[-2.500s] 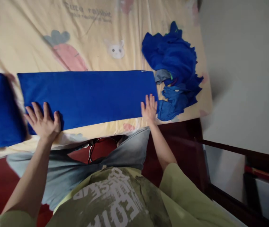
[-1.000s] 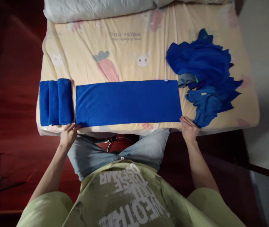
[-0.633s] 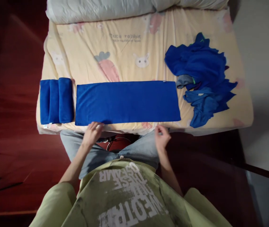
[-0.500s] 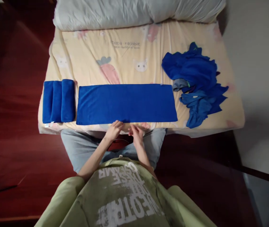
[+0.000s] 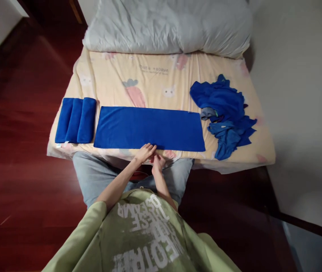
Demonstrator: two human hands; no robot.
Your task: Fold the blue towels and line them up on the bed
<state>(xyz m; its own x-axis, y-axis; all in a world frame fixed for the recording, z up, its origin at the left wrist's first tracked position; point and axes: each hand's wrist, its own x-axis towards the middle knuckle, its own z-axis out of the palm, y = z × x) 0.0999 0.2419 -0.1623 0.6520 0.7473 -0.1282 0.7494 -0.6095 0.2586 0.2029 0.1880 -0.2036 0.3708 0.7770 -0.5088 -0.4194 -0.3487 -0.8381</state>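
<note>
A long blue towel [image 5: 149, 128], folded into a flat strip, lies across the near side of a bed [image 5: 161, 77] with a cream sheet printed with a carrot and rabbits. My left hand [image 5: 145, 152] rests at the middle of the towel's near edge, fingers stretched out and touching it. My right hand [image 5: 157, 162] sits just beside it, below the towel's edge, with its fingers curled; what they hold is hidden. Three folded blue towels [image 5: 76, 120] lie side by side at the left. A loose pile of blue cloths [image 5: 226, 111] lies at the right.
A pale grey pillow or duvet [image 5: 166, 26] lies across the bed's far end. Dark red wooden floor [image 5: 22, 143] runs along the left and in front. A white wall [image 5: 299, 94] stands close on the right. My knees are under the bed's near edge.
My hands left the towel's two near corners and came together at the middle of its near edge. The view has pulled back, showing the whole bed.
</note>
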